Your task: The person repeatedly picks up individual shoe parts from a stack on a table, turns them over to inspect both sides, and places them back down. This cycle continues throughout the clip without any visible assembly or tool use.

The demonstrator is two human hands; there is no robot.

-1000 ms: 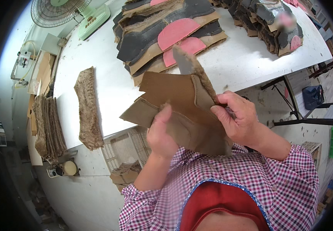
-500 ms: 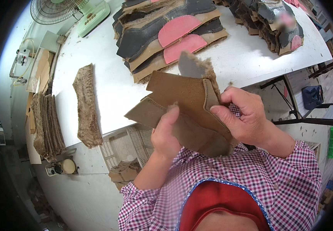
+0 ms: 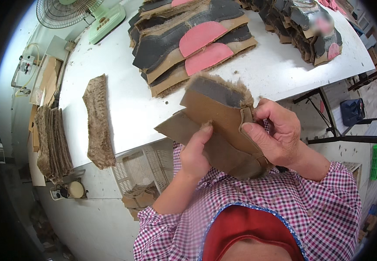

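In front of my chest I hold a sewn shoe-upper piece (image 3: 217, 112) of brown and dark grey leather-like material with a fuzzy fur edge along its top. My left hand (image 3: 195, 152) is closed on its left side, thumb lying on the brown face and fingers hidden behind. At the right edge, my right hand (image 3: 280, 130) pinches a folded, stitched flap (image 3: 247, 119) between thumb and fingers. The grey panel's far end stands up towards the table. A small part of the piece near my apron is curled under.
Beyond my hands, a pile of grey uppers with pink half-round patches (image 3: 206, 39) lies on the white table (image 3: 132, 104). Another pile (image 3: 308, 35) sits at the far right. On the left are a fur strip (image 3: 99, 126), stacked fur strips (image 3: 53, 143) and a fan (image 3: 66, 11). A crate (image 3: 138, 167) stands below.
The upper has tilted and shifted slightly right, so its dark grey panel and fur edge show more. My left hand moved right with it; both hands keep hold.
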